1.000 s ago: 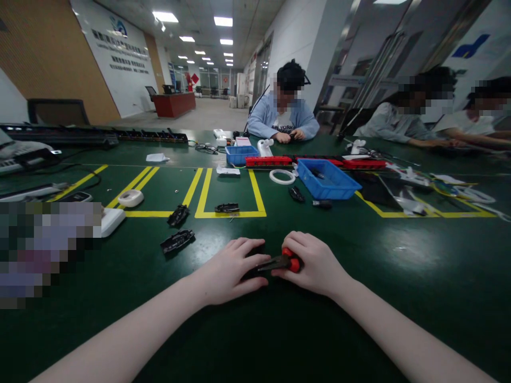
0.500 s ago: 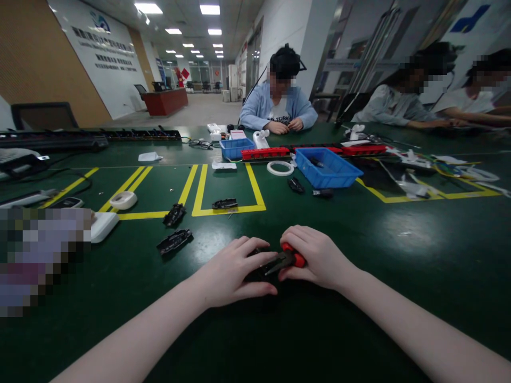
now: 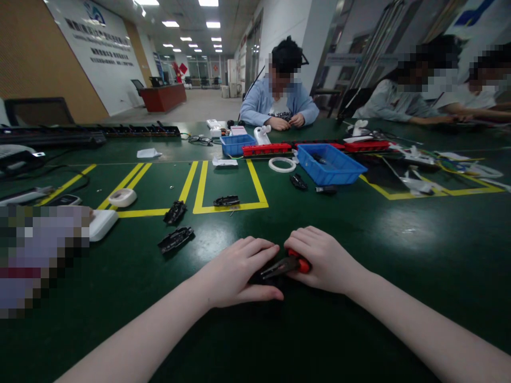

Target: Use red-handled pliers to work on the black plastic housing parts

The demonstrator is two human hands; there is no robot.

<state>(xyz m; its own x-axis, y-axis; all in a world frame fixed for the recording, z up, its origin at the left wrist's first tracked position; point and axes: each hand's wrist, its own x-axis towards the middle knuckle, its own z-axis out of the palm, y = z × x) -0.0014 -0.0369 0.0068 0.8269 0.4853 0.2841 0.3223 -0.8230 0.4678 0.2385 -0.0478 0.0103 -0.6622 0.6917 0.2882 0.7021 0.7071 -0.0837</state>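
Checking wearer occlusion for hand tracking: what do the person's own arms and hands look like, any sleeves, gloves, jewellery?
Both forearms are bare to the frame edge: no sleeves in view. The left hand and right hand wear no gloves; no rings, watch or bands visible. Slim fingers, no markings.

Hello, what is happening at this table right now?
A person works at a green table. The left hand presses down on a small black part, mostly hidden under it. The right hand holds red-handled pliers, the tip pointed at that part. Similar black parts lie to the left, and a blue bin stands further back. Other people sit working across the table.
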